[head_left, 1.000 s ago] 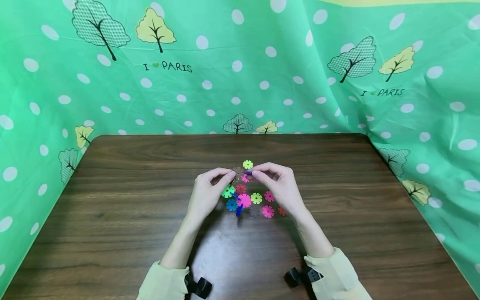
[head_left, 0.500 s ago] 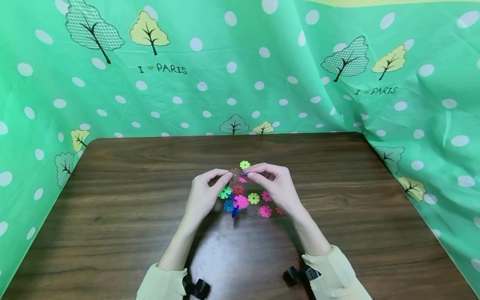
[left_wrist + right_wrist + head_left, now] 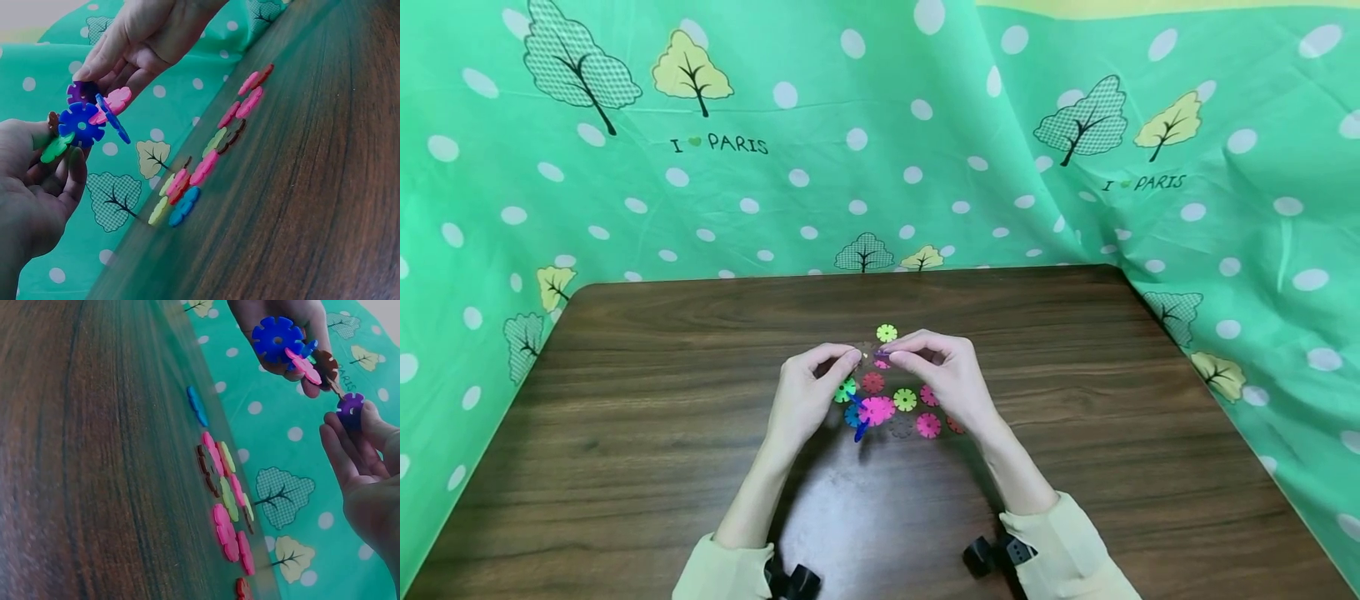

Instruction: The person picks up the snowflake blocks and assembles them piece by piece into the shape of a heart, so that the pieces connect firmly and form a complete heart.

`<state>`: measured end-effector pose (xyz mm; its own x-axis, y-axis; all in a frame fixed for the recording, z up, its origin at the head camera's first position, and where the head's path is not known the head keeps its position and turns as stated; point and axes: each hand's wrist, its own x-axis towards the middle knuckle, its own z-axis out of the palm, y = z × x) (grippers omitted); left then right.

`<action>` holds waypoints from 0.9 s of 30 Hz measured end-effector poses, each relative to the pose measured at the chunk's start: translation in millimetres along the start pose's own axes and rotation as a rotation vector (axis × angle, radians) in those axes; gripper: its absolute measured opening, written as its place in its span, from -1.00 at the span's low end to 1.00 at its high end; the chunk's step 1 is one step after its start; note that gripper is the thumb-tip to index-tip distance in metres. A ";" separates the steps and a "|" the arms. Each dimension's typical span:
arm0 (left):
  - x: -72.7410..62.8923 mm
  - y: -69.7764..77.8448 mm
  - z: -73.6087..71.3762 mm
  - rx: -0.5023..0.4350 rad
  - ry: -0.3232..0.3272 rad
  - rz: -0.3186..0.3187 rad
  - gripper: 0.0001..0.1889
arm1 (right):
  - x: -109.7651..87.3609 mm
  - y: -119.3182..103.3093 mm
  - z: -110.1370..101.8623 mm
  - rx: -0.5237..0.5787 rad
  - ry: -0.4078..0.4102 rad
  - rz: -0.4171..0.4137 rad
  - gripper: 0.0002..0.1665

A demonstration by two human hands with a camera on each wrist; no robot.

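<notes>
My left hand (image 3: 805, 392) grips a cluster of notched plastic flower discs joined at their slots. The cluster has blue discs (image 3: 90, 128), a pink disc (image 3: 117, 101), a green disc (image 3: 57, 148) and a brown disc (image 3: 325, 364). Between the thumb and fingers of my right hand (image 3: 947, 379) a purple disc (image 3: 351, 411) is pinched. In the right wrist view its edge is right at a brown piece sticking out of the cluster. Both hands are raised over the table, fingertips close together.
Loose discs lie on the brown wooden table (image 3: 662, 433) below the hands, among them a yellow-green disc (image 3: 887, 333), a red disc (image 3: 872, 382), a pink disc (image 3: 928, 425) and a light blue disc (image 3: 184, 206). A green dotted curtain (image 3: 820, 125) hangs behind the table.
The head view has shifted slightly. My right fingertips have drawn a little nearer to the left ones, the purple disc with them. Both grips stay the same.
</notes>
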<state>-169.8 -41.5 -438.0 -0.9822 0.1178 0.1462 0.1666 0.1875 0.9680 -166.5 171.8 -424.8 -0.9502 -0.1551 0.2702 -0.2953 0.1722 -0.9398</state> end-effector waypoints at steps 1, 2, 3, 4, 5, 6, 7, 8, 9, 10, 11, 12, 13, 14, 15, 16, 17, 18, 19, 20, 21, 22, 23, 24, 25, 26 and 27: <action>-0.1 -0.3 0.1 0.001 -0.002 0.001 -0.84 | -0.1 -0.2 0.3 -0.001 0.000 0.000 -0.91; -0.2 -0.1 0.1 0.001 -0.005 0.002 -0.84 | -0.2 -0.5 0.6 -0.003 0.001 0.000 -0.91; -0.2 0.1 0.0 0.003 -0.008 0.002 -0.84 | -0.3 -0.7 0.8 -0.003 0.002 0.001 -0.91; -0.1 0.3 0.0 0.004 -0.009 0.002 -0.85 | -0.3 -0.9 1.0 -0.004 0.003 0.000 -0.91; 0.0 0.7 0.0 0.004 -0.010 0.002 -0.85 | -0.4 -1.1 1.2 -0.005 0.005 0.000 -0.91; 0.1 1.0 0.0 0.003 -0.010 0.001 -0.85 | -0.4 -1.4 1.3 -0.006 0.007 0.000 -0.91; 0.2 1.4 0.0 0.003 -0.010 -0.001 -0.85 | -0.4 -1.5 1.4 -0.005 0.008 0.000 -0.91; 0.3 1.5 0.0 0.002 -0.012 -0.003 -0.85 | -0.4 -1.6 1.5 -0.004 0.010 0.001 -0.91; 0.4 1.5 0.2 0.002 -0.013 -0.006 -0.86 | -0.5 -1.5 1.6 -0.003 0.012 0.002 -0.91; 0.4 1.3 0.4 0.002 -0.013 -0.009 -0.86 | -0.6 -1.4 1.6 -0.004 0.012 0.004 -0.91; 0.4 1.1 0.6 -0.001 -0.015 -0.012 -0.86 | -0.8 -1.3 1.6 -0.004 0.013 0.007 -0.91; 0.3 0.7 0.9 -0.002 -0.017 -0.015 -0.86 | -1.1 -0.9 1.5 -0.008 0.013 0.009 -0.91; 0.3 0.3 1.1 -0.003 -0.021 -0.019 -0.85 | -1.4 -0.6 1.3 -0.012 0.012 0.012 -0.90; 0.1 0.0 1.3 -0.006 -0.026 -0.022 -0.85 | -1.8 -0.3 1.0 -0.015 0.011 0.013 -0.91; -0.2 -0.2 1.4 -0.010 -0.030 -0.025 -0.85 | -2.1 0.0 0.7 -0.019 0.008 0.013 -0.90; -0.5 -0.4 1.4 -0.013 -0.034 -0.028 -0.85 | -2.4 0.1 0.4 -0.021 0.006 0.014 -0.90; -0.8 -0.7 1.6 -0.016 -0.039 -0.031 -0.85 | -2.6 0.4 0.0 -0.024 0.003 0.012 -0.90; -1.1 -0.9 1.8 -0.016 -0.043 -0.036 -0.84 | -2.9 0.9 -0.4 -0.026 -0.001 0.011 -0.91; -1.4 -0.9 2.0 -0.015 -0.046 -0.039 -0.84 | -3.0 1.4 -0.8 -0.026 -0.004 0.007 -0.91; -1.6 -1.0 2.1 -0.013 -0.048 -0.043 -0.84 | -3.0 1.6 -0.9 -0.024 -0.006 0.005 -0.91; -1.7 -1.1 2.4 -0.012 -0.048 -0.045 -0.84 | -2.9 2.1 -1.0 -0.026 -0.007 0.002 -0.91; -1.6 -1.4 2.7 -0.011 -0.047 -0.046 -0.84 | -2.6 2.5 -1.1 -0.025 -0.008 -0.002 -0.91; -1.4 -1.6 3.1 -0.009 -0.045 -0.046 -0.84 | -2.3 3.2 -1.2 -0.024 -0.011 -0.006 -0.91; -1.2 -1.7 3.3 -0.009 -0.044 -0.046 -0.84 | -1.9 3.4 -1.2 -0.025 -0.010 -0.010 -0.91; -1.1 -1.8 3.6 -0.011 -0.044 -0.045 -0.84 | -1.5 3.5 -1.3 -0.026 -0.010 -0.014 -0.90; -1.0 -1.8 3.7 -0.017 -0.046 -0.047 -0.84 | -1.2 3.6 -1.4 -0.026 -0.011 -0.020 -0.90; -1.0 -1.8 3.7 -0.024 -0.051 -0.048 -0.84 | -0.9 3.7 -1.5 -0.027 -0.009 -0.025 -0.90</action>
<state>-168.8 -38.4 -440.6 -0.9832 0.1593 0.0890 0.1162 0.1706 0.9785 -166.9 174.1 -428.2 -0.9418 -0.1683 0.2912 -0.3213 0.1948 -0.9267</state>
